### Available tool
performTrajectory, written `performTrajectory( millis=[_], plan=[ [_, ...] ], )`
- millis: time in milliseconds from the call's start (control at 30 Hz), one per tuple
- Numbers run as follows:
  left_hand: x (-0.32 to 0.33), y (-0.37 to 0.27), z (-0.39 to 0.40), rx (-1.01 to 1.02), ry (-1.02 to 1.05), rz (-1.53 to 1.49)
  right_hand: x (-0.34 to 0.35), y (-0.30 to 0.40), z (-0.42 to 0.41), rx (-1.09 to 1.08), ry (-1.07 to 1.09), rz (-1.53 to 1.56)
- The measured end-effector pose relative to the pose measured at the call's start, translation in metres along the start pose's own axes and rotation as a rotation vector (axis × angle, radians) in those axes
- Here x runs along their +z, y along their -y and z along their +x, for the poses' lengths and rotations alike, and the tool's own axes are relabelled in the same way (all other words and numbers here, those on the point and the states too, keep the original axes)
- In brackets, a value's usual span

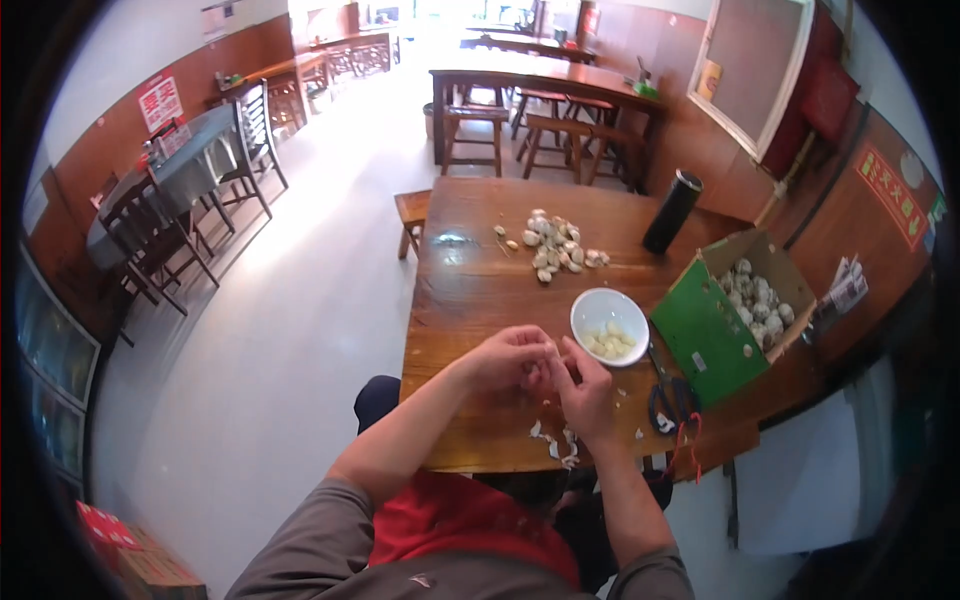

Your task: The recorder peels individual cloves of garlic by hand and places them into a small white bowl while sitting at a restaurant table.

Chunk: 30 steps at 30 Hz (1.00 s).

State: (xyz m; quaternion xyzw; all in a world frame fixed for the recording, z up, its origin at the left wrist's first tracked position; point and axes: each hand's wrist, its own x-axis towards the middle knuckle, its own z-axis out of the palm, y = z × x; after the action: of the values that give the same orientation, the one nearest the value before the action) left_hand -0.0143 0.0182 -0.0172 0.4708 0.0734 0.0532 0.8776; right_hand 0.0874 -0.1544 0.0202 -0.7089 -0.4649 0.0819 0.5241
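My left hand (517, 356) and my right hand (585, 382) meet over the near part of the wooden table (465, 315). Their fingertips pinch together on something small, mostly hidden, perhaps a garlic clove. Just beyond my right hand stands a white bowl (609, 294) with peeled garlic cloves (611, 341) in it. Bits of garlic skin (553, 446) lie near the table's front edge, below the hands. Unpeeled garlic cloves (555, 244) form a loose pile farther back. Scissors with dark handles (673, 401) and a red cord lie right of my right hand.
A green cardboard box (712, 345) holding garlic bulbs (757, 304) stands on the right of the table. Behind it is a black cylindrical flask (673, 211). A wooden stool (414, 210) is at the table's left side. Other tables and chairs stand farther off.
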Motion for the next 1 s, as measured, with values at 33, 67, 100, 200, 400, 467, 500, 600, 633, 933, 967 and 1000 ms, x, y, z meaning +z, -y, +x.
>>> performTrajectory(
  millis=[33, 67, 100, 200, 400, 467, 500, 600, 633, 933, 967, 1000],
  plan=[
    [-0.001, -0.002, 0.003, 0.027, -0.002, 0.005, -0.006, -0.002, 0.009, 0.030, -0.008, -0.016],
    [-0.003, -0.006, 0.004, 0.048, -0.007, 0.004, -0.013, -0.010, 0.015, -0.100, -0.032, -0.053],
    [0.001, -0.013, 0.003, 0.057, -0.001, -0.042, -0.024, -0.017, 0.015, -0.220, -0.050, -0.094],
    [0.000, -0.023, 0.001, 0.044, -0.055, -0.092, -0.076, 0.006, 0.010, -0.097, -0.013, -0.183],
    [0.007, -0.018, 0.001, 0.068, -0.093, -0.089, -0.142, -0.027, -0.033, -0.100, 0.120, -0.933],
    [0.010, -0.012, 0.001, 0.045, -0.097, -0.060, -0.150, -0.030, -0.044, -0.060, 0.238, -0.924],
    [0.007, -0.008, 0.000, 0.052, -0.080, -0.055, -0.152, -0.031, -0.044, -0.094, 0.234, -0.913],
    [0.008, -0.006, -0.001, 0.056, -0.084, -0.076, -0.165, -0.039, -0.045, -0.014, 0.301, -0.855],
    [0.009, -0.006, -0.001, 0.050, -0.087, -0.075, -0.171, -0.047, -0.043, -0.038, 0.264, -0.806],
    [0.012, -0.008, -0.002, 0.092, -0.053, 0.035, -0.174, -0.051, -0.028, 0.193, 0.339, -1.039],
    [0.011, -0.006, -0.001, 0.113, -0.047, 0.056, -0.180, -0.058, -0.028, 0.212, 0.333, -0.990],
    [0.013, -0.007, -0.003, 0.113, -0.048, 0.050, -0.180, -0.057, -0.028, 0.230, 0.334, -0.940]
  ],
)
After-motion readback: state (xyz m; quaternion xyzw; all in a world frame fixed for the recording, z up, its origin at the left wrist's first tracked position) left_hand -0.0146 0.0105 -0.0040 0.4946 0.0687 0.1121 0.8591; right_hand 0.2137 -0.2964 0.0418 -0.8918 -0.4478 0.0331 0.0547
